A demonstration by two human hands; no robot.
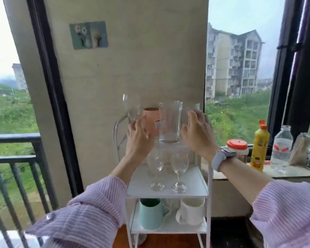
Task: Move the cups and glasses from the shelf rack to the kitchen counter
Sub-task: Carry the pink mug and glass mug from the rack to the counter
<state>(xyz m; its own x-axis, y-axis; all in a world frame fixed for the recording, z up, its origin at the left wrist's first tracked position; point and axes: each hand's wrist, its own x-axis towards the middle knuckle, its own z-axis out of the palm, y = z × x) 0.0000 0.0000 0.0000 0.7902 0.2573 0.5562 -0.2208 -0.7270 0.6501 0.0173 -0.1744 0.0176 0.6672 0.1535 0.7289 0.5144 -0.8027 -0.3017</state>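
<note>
A white three-tier shelf rack (168, 192) stands against the wall. On its top tier are a tall clear glass (170, 122), a pink cup (151, 120) behind it and another clear glass (197, 106) at the right. My left hand (138, 138) is closed around the lower part of a tilted clear stemmed glass (132, 108) at the top left. My right hand (198, 135) is spread open just right of the tall glass, not gripping it. Two stemmed glasses (157, 165) (179, 163) stand on the middle tier. A teal cup (150, 213) and a white mug (191, 210) sit on the bottom tier.
To the right, a window ledge (276, 173) holds a red-lidded jar (237, 146), a yellow bottle (259, 149), a clear water bottle (281, 149) and a bag (301, 149). A black balcony railing (14, 156) is at the left. The rack stands on a wooden surface (165, 240).
</note>
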